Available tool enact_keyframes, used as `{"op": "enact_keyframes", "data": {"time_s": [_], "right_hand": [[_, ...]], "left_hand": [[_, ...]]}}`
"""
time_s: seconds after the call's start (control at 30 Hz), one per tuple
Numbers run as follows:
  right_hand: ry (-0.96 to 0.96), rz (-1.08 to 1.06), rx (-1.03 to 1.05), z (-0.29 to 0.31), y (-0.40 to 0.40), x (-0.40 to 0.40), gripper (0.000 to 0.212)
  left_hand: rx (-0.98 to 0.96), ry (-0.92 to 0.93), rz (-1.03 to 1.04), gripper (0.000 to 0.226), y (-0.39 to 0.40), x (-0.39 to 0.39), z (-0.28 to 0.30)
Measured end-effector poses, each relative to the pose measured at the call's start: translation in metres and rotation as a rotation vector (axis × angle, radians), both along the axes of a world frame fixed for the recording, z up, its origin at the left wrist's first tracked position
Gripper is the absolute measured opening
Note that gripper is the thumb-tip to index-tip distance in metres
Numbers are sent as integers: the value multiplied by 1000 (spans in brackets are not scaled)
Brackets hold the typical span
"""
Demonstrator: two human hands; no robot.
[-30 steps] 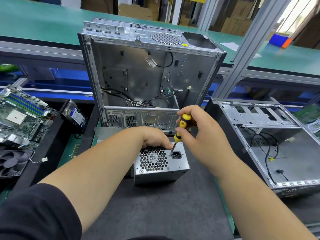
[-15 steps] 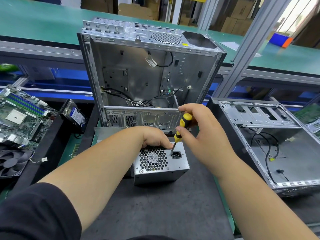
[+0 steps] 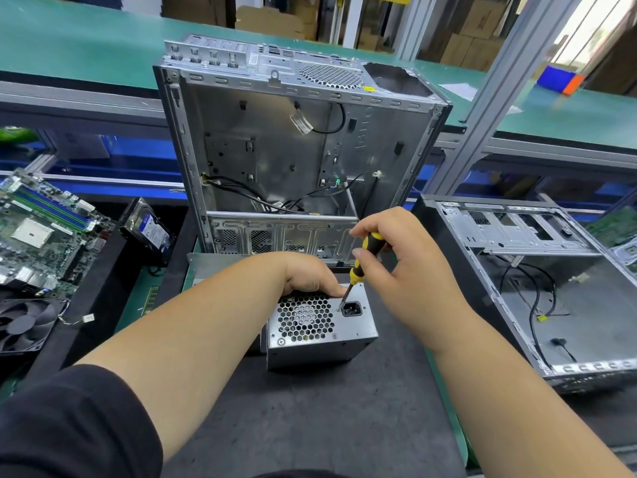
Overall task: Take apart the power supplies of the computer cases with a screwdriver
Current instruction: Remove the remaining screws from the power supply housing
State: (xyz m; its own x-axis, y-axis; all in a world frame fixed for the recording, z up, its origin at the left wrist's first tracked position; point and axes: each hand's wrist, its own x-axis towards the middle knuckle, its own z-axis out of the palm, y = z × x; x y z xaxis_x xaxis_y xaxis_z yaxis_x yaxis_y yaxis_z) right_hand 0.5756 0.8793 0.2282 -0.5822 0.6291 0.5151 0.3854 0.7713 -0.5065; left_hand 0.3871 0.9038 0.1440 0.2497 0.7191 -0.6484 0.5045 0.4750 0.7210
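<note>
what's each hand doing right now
Left hand: gripping the top of the power supply.
Right hand: pinching the screwdriver, tip at a screw beside the power socket.

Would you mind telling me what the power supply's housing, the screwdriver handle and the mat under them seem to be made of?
Power supply: bare sheet metal by its dull silver-grey sheen, folded edges and punched honeycomb grille.
Screwdriver: the handle looks like moulded plastic or rubber, glossy black and yellow; the shaft looks like steel.
Mat: probably rubber, matte dark grey, faintly speckled and scuffed.

A green-topped bench [image 3: 86, 53] spans the back; aluminium posts [image 3: 496, 98] rise; cardboard boxes [image 3: 472, 46] beyond.
</note>
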Motion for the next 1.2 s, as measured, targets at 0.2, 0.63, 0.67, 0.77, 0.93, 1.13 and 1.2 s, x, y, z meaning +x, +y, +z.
{"op": "enact_keyframes", "data": {"time_s": [0.2,0.63,0.67,0.77,0.93,1.13,1.2], "right_hand": [[-25,12,-127,1,-6,2,43],[-101,-9,-40,5,-2,-2,27],[-101,-18,-38,5,-3,-2,29],[-82,-32,-68,4,-3,-1,34],[-38,-33,-117,3,-5,0,37],[-11,-71,-76,-1,-6,-4,24],[-16,-100,-45,-3,-6,-6,25]], "left_hand": [[-4,-40,11,22,0,-1,-1],[21,26,-9,22,2,-1,-1],[19,28,-5,22,2,-1,-1],[13,18,1,20,3,-1,-2],[4,4,7,30,1,-1,-1],[2,-17,-21,22,3,-1,-3],[2,-9,-19,20,3,0,-3]]}}
